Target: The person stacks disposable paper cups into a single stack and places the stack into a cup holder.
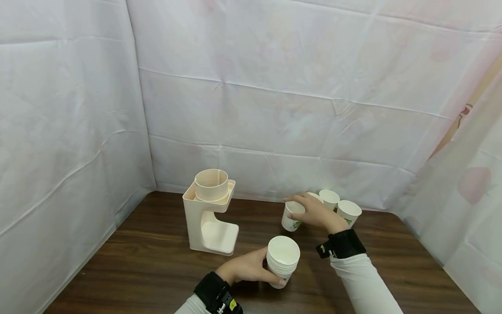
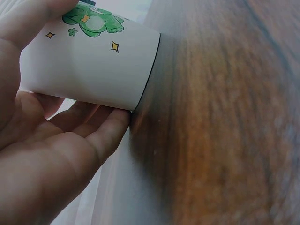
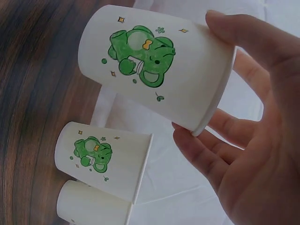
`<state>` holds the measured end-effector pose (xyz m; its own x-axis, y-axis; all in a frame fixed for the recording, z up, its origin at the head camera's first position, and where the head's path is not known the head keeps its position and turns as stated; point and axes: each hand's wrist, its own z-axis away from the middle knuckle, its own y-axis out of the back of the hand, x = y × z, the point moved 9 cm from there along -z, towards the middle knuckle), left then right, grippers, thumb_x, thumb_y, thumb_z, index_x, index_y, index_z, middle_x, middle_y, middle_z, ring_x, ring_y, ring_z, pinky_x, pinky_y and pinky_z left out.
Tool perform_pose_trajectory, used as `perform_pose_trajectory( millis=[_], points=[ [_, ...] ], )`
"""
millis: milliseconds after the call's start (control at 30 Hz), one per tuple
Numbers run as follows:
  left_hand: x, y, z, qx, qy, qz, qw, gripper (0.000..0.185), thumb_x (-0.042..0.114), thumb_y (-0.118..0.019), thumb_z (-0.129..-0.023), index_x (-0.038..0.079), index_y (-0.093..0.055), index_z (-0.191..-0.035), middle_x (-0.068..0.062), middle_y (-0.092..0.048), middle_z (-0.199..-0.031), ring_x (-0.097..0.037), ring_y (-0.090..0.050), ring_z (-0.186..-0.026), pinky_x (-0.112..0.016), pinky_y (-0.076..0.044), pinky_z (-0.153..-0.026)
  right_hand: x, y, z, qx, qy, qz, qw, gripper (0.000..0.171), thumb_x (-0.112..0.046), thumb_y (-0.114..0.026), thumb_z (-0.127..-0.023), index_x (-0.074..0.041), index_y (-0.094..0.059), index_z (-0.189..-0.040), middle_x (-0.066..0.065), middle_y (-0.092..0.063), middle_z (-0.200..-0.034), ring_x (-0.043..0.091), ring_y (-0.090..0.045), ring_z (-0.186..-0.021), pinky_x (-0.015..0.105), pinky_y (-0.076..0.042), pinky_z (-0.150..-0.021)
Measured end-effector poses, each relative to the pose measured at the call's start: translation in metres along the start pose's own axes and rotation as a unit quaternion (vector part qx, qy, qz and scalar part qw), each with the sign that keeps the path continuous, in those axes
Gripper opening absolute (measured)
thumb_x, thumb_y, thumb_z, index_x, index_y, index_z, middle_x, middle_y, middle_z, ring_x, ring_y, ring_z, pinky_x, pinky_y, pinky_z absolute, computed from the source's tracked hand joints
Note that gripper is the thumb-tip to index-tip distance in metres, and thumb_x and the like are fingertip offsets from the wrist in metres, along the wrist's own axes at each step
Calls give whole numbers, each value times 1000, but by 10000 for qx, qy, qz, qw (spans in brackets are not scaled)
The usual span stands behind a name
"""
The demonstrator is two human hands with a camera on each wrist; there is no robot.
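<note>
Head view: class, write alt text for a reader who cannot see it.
A left hand holds a stack of cups on a wooden table; the right hand grips a single cup. A cream dispenser stands left.

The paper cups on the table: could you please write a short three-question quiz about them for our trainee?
1. True or false: the left hand grips a stack of cups.
2. Which item does the right hand grip? A) the cream dispenser stand B) a single cup C) nothing
3. Fill in: the printed figure on the cup in the right wrist view is coloured ____.

Key
1. True: several nested rims show under the top cup, with the fingers curled round the stack.
2. B: the single cup, held at its rim; two more cups stand beside it, and the dispenser stand is untouched.
3. Green.
</note>
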<state>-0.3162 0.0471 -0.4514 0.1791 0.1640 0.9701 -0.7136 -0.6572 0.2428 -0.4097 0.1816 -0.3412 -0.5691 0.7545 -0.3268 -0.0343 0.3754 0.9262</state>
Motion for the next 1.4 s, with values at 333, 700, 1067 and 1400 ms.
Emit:
perform_pose_trajectory(
  millis=[333, 700, 1067, 1400],
  points=[
    [1, -1, 0, -66, -93, 57, 9999, 71, 15, -85, -80, 24, -49, -140, 11, -62, -122, -7, -54, -118, -35, -34, -106, -10, 4, 19, 298, 52, -5, 9995, 47, -27, -72, -95, -16, -59, -140, 23, -54, -133, 44, -50, -124, 60, -46, -92],
    [2, -1, -1, -48, -155, -62, 9998, 72, 16, -85, -80, 25, -48, -141, 12, -62, -122, -7, -54, -118, -34, -35, -105, -13, 1, 31, 623, 290, 30, 9976, 48, -25, -74, -94, -15, -59, -138, 22, -55, -133, 43, -50, -124, 60, -45, -93],
    [3, -1, 0, -36, -127, -70, 9999, 71, 16, -85, -80, 25, -48, -140, 12, -63, -120, -7, -55, -117, -34, -36, -105, -28, 16, 47, 1022, 537, 49, 9933, 48, -20, -75, -93, -12, -60, -138, 22, -55, -132, 41, -52, -123, 59, -47, -91],
    [4, -2, 0, -22, -144, -88, 9999, 71, 17, -86, -80, 26, -49, -140, 12, -63, -121, -7, -54, -118, -34, -35, -105, -59, 39, 63, 1533, 1068, 285, 9820, 47, -17, -76, -91, -14, -62, -135, 19, -58, -129, 38, -55, -119, 57, -49, -89]
  ],
)
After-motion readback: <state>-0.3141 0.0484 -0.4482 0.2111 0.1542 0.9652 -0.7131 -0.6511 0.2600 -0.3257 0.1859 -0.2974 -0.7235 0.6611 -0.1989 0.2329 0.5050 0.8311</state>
